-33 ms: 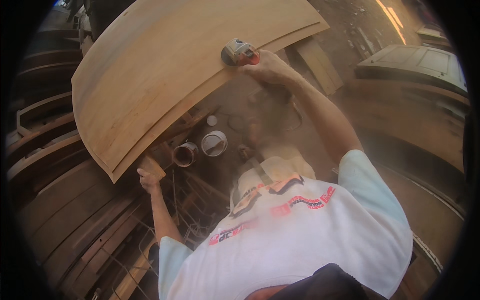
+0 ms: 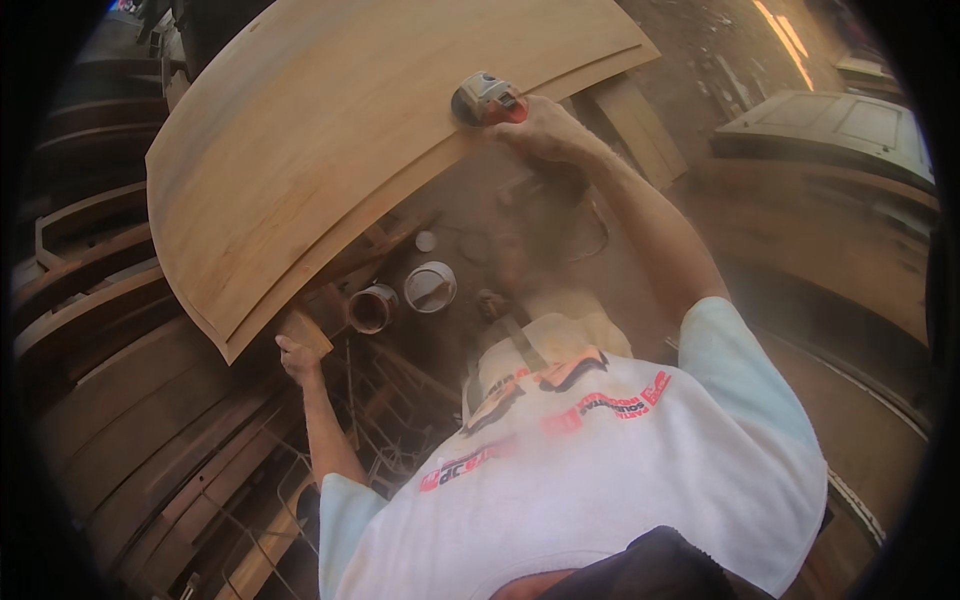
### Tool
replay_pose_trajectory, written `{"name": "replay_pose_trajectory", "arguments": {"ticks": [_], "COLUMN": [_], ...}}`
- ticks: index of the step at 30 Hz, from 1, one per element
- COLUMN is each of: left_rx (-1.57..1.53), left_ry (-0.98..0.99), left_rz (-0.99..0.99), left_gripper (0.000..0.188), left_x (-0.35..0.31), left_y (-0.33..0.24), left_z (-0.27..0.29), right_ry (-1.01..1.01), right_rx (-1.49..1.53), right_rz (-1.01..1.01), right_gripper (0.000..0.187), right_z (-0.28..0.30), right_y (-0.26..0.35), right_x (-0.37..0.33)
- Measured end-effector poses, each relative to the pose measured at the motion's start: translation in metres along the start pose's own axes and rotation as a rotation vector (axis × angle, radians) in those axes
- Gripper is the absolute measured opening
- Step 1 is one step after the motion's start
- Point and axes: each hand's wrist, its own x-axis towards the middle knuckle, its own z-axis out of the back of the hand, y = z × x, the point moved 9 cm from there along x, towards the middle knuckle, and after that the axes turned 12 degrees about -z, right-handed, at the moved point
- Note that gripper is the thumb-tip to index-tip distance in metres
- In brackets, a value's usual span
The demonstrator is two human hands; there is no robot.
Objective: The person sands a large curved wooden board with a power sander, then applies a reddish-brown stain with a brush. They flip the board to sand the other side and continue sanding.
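A wide, pale wooden panel [image 2: 330, 150] with a stepped edge lies across the upper part of the view. My right hand [image 2: 548, 130] is wrapped around a grey and red angle grinder [image 2: 488, 100], whose dark round disc rests on or just over the panel near its near edge. Fine dust hangs below that edge. At the lower left, my left hand [image 2: 300, 360] grips the end of a short wooden board [image 2: 306, 334] that juts out from under the panel's near left corner. Its thumb lies along the board, and part of the fingers is hidden.
Below the panel, a reddish-brown bucket [image 2: 371, 309] and a white bucket [image 2: 430, 287] stand on the floor. Thin metal rods [image 2: 370, 400] tangle by my left arm. Long planks [image 2: 140, 440] are stacked on the left. A panelled door [image 2: 820, 125] lies at the right.
My right hand and the angle grinder have shifted slightly to the right and away from me over the panel. My left hand stays at the board's end.
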Motion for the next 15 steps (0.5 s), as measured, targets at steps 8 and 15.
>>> {"name": "replay_pose_trajectory", "arguments": {"ticks": [8,15], "left_rx": [0.177,0.405], "left_ry": [0.031,0.041], "left_rz": [0.001,0.008], "left_gripper": [0.079,0.077], "left_x": [0.002,-0.003], "left_y": [-0.030,-0.027], "left_z": [-0.010,0.007], "right_ry": [-0.253,0.032], "right_rx": [0.245,-0.022], "right_rz": [-0.326,-0.098], "right_gripper": [0.052,0.071], "right_z": [0.165,0.068], "right_y": [-0.140,-0.069], "right_x": [0.069,0.064]}}
